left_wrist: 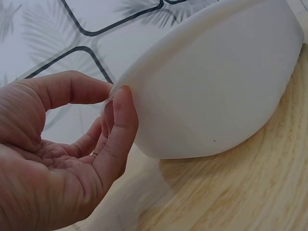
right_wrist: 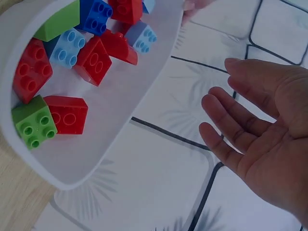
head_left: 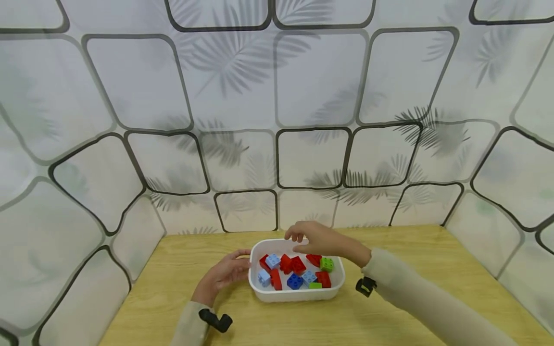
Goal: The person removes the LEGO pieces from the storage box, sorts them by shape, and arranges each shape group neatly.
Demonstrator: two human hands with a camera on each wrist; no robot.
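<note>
A white plastic tub stands on the table, holding several toy building bricks. My left hand is at its left end. In the left wrist view, the thumb and a finger of that hand pinch the tub's rim. Over the far rim hovers my right hand, its fingers loosely bent and nothing in them. The right wrist view has this hand beside the tub, palm showing. Red bricks, light blue bricks, a dark blue brick and green bricks lie jumbled inside.
The wooden table extends around the tub on all sides. Behind it rises a pale wall covering with dark outlines and leaf prints. Black straps with small mounts sit on both sleeved wrists.
</note>
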